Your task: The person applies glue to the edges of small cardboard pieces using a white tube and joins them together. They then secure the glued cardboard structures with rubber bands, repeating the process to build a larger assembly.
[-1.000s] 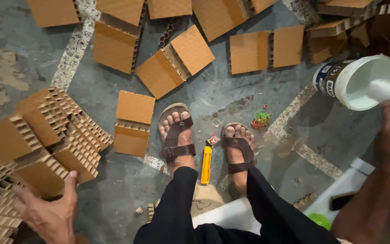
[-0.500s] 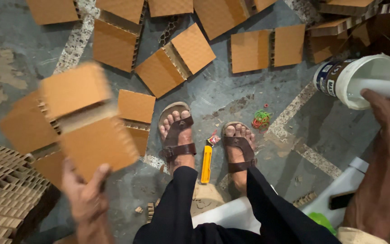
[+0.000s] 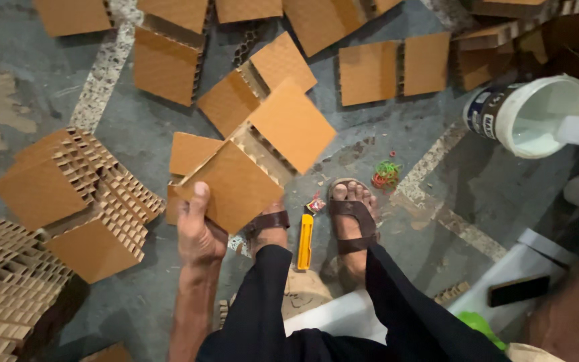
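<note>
While left hand clasps folded honeycomb cardboard piece, right hand's grip unseen, cannot tell.

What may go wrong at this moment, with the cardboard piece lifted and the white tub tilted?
The left hand grips the honeycomb cardboard piece only at one corner, so it might slip and fall on the sandalled feet. The white tub is tipped on its side, so its white liquid could spill. The yellow utility knife between the feet could be stepped on.

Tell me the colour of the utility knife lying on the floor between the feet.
Yellow; the utility knife shows clearly in the head view.
</note>
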